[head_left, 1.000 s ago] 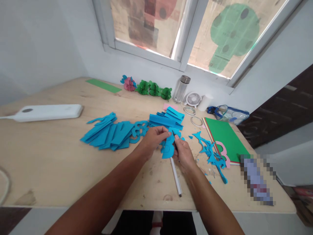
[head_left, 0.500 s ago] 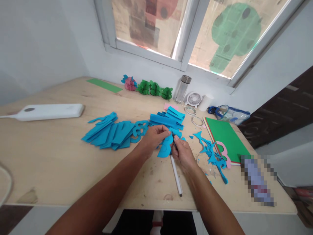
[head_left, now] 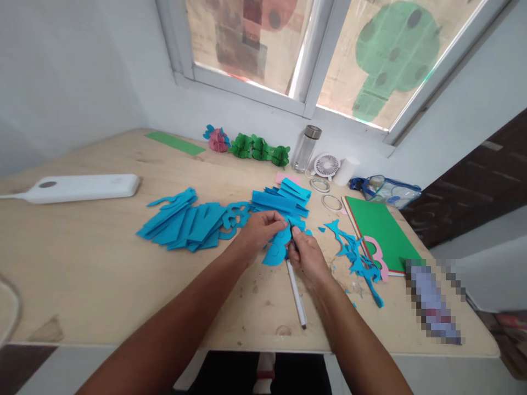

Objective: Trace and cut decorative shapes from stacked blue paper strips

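Observation:
A blue piece of paper (head_left: 276, 250) with a scalloped outline is pinched at its top between the thumb and fingers of my left hand (head_left: 263, 227). My right hand (head_left: 307, 252) is closed around dark scissors (head_left: 293, 236), mostly hidden in the grip, with their tip at the paper's upper right edge. Just below both hands a white marker (head_left: 297, 299) with a dark end lies on the table. Folded blue paper strips (head_left: 280, 203) are stacked just beyond my fingers. To the left are more blue strips (head_left: 185, 225) and cut-out wavy blue shapes (head_left: 236, 216).
Blue offcuts (head_left: 356, 255) and a pink curved cut-out (head_left: 376, 255) lie right, by green sheets (head_left: 387, 227). Behind stand a glass bottle (head_left: 307, 149), small fan (head_left: 327, 165), tape rolls (head_left: 331, 203), clear pouch (head_left: 391, 191) and green paper ornaments (head_left: 260, 149). A white power strip (head_left: 88, 187) lies left.
The blue paper's lower end has swung slightly to the left. Both hands keep almost the same place and grip.

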Motion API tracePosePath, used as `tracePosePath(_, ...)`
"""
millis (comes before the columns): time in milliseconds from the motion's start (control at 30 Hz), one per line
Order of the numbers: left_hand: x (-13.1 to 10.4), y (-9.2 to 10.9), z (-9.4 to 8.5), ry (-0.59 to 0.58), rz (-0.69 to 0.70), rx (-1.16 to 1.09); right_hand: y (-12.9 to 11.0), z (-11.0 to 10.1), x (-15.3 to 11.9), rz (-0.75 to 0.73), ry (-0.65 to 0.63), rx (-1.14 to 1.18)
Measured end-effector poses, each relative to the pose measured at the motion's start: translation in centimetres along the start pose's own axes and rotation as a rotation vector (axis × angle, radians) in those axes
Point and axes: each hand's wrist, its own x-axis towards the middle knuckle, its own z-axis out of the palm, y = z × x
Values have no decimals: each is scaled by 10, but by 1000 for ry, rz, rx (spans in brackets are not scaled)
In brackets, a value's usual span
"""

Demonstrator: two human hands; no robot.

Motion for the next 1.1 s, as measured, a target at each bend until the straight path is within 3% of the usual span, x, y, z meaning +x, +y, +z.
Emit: tracePosePath(1100, 2, -3, -2, -27, -17, 1, -2, 1, -2, 52, -8, 20)
